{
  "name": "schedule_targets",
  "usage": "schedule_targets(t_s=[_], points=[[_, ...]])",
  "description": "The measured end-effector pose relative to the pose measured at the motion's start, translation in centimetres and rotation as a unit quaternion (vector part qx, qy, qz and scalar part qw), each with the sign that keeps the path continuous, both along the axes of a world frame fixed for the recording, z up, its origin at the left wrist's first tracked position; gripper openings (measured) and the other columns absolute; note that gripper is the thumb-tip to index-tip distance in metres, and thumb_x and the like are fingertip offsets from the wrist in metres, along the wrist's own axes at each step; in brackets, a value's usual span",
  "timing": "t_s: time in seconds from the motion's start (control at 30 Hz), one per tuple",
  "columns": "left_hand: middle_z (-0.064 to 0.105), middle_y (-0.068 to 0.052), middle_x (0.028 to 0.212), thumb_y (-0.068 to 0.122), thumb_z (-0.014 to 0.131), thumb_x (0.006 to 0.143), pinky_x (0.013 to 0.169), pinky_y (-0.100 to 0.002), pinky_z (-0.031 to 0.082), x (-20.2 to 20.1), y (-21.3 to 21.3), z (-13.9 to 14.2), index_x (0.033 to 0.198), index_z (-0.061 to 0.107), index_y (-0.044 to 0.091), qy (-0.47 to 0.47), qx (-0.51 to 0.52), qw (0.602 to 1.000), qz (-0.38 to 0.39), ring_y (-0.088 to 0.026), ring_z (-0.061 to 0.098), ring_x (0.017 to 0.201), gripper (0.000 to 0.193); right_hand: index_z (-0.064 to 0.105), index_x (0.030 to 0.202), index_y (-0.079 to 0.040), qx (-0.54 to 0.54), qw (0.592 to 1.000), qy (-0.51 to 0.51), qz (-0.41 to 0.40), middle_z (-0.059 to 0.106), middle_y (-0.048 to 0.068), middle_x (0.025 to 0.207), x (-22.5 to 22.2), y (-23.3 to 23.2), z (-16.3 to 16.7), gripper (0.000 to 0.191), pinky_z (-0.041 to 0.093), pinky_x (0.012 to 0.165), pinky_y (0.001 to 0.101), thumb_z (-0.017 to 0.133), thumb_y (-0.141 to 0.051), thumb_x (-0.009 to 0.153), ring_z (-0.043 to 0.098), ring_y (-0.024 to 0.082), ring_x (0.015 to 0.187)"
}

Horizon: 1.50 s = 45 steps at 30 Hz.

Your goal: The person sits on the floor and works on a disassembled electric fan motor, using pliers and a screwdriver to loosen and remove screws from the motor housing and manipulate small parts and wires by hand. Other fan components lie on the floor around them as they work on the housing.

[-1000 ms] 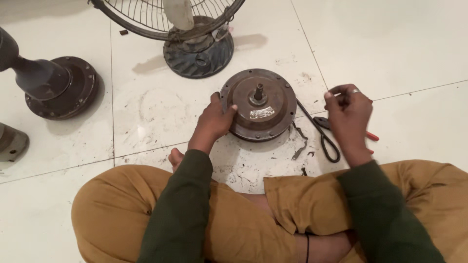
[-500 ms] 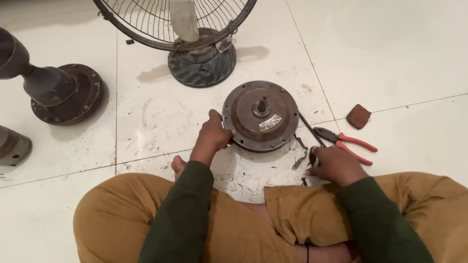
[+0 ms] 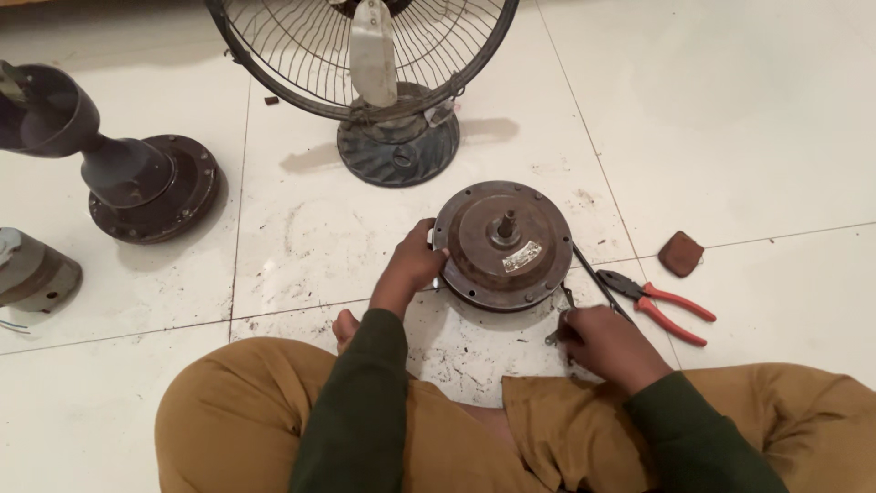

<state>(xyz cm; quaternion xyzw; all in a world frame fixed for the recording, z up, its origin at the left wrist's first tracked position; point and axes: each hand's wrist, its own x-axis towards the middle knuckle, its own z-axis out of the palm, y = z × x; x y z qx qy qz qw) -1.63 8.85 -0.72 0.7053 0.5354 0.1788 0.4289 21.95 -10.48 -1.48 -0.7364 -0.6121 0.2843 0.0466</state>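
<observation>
On the floor tiles, left hand [image 3: 415,265] is gripping the motor [image 3: 503,245] at nine o'clock; right hand [image 3: 598,340] is pinching a small part [image 3: 555,336] at five. Brace the motor firmly.

repair workspace on a pale tiled floor [image 3: 748,119] — fan motor housing [image 3: 504,245], caged table fan [image 3: 365,55], spare motor parts [image 3: 128,173], red-handled pliers [image 3: 662,303] lying about.
</observation>
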Motion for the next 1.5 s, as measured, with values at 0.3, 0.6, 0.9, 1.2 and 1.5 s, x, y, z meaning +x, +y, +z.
schedule_targets(t_s=[0.3,0.6,0.9,1.2,1.5], points=[[0.074,-0.024,0.104,0.017,0.077,0.087,0.071,-0.040,0.060,0.5,-1.4,0.2,0.138,0.041,0.001,0.050,-0.110,0.991,-0.050,-0.031,0.076,0.086,0.065,0.072,0.102,0.001,0.201,0.926,0.305,-0.095,0.080,0.013,0.092,-2.8,2.1,3.6,0.016,0.064,0.074,0.0314,0.071,-0.005,0.087,0.079,0.018,0.086],[0.076,-0.021,0.086,0.023,0.078,0.086,0.056,-0.034,0.057,1.1,-2.2,0.2,0.140,0.027,-0.010,0.097,-0.163,0.979,-0.081,-0.026,0.078,0.069,0.081,0.068,0.100,-0.003,0.282,0.954,0.106,0.000,0.067,0.021,0.085,-5.3,1.4,4.7,0.013,0.052,0.069,0.0463,0.070,-0.007,0.088,0.067,0.039,0.082],[0.077,-0.022,0.087,0.026,0.079,0.086,0.068,-0.034,0.060,1.6,-2.2,0.0,0.142,0.030,-0.011,0.127,-0.140,0.979,-0.080,-0.026,0.077,0.069,0.083,0.067,0.096,-0.002,0.304,0.946,0.114,0.016,0.068,0.020,0.087,-5.1,0.8,3.4,0.009,0.053,0.068,0.0457,0.069,-0.003,0.087,0.067,0.040,0.082],[0.077,-0.023,0.095,0.029,0.081,0.085,0.071,-0.035,0.058,1.7,-2.1,-0.2,0.143,0.033,-0.008,0.119,-0.106,0.984,-0.085,-0.026,0.075,0.075,0.084,0.070,0.109,-0.001,0.350,0.876,0.267,-0.195,0.076,0.010,0.097,-0.7,1.3,4.5,0.013,0.061,0.075,0.0291,0.068,-0.004,0.096,0.074,0.017,0.086],[0.078,-0.015,0.103,0.027,0.051,0.100,0.075,-0.042,0.060,0.2,-2.8,1.4,0.146,0.033,0.001,0.124,-0.227,0.957,-0.131,-0.026,0.078,0.088,0.056,0.065,0.113,0.002,0.321,0.735,0.477,-0.360,0.070,0.009,0.108,1.0,2.1,4.1,0.016,0.059,0.075,0.0286,0.063,-0.006,0.099,0.070,0.016,0.094]])
